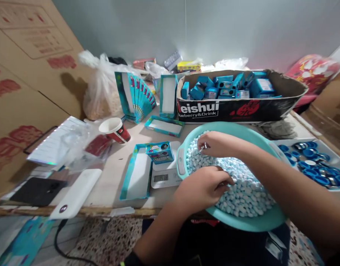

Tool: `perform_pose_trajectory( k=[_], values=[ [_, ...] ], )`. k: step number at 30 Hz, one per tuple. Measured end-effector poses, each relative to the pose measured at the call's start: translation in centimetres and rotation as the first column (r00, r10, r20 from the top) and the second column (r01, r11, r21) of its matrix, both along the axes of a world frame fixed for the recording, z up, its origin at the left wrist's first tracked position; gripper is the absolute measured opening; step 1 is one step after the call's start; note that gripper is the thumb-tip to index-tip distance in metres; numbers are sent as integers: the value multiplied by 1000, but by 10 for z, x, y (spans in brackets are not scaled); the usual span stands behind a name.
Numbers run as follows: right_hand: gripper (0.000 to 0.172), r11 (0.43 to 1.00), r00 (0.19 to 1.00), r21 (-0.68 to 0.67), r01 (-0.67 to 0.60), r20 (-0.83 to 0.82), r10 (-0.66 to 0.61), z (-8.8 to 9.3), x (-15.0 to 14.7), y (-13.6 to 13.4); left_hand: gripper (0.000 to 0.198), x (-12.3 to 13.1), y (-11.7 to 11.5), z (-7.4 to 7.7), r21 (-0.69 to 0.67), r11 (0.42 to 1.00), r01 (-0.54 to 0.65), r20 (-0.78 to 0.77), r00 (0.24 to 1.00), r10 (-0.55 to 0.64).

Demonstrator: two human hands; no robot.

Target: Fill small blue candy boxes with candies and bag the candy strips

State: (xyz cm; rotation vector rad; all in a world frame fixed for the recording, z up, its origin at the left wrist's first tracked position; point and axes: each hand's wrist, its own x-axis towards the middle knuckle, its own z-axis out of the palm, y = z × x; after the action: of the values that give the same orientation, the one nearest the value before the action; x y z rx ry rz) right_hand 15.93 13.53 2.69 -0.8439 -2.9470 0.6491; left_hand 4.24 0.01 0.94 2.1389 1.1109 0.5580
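A turquoise basin (233,226) holds a heap of small pale blue and white candies (244,201). Over its far left part, my right hand (217,143) is closed, with pale candies showing between its fingers. My left hand (204,184) reaches over the near left rim. Its fingers are curled together at the candies' surface, with a candy at the fingertips. Left of the basin, a small blue box (160,152) stands on a white digital scale (166,179) with its display lit. Beside the scale lies an open blue tray (136,173) with a white inside.
Behind the basin, a black carton (239,110) holds many small blue boxes. Blue lids fill a white tray (335,147) at right. A paper cup (114,129), fanned blue boxes (138,96), a white power bank (77,192) and a dark phone (38,190) occupy the left.
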Motion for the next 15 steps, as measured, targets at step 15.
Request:
perform_pose_trajectory(
  k=[15],
  values=[
    [15, 998, 999, 40, 48, -27, -47, 7, -1, -8, 18, 7, -15, -3, 149, 964, -220, -38, 973, 228]
  ],
)
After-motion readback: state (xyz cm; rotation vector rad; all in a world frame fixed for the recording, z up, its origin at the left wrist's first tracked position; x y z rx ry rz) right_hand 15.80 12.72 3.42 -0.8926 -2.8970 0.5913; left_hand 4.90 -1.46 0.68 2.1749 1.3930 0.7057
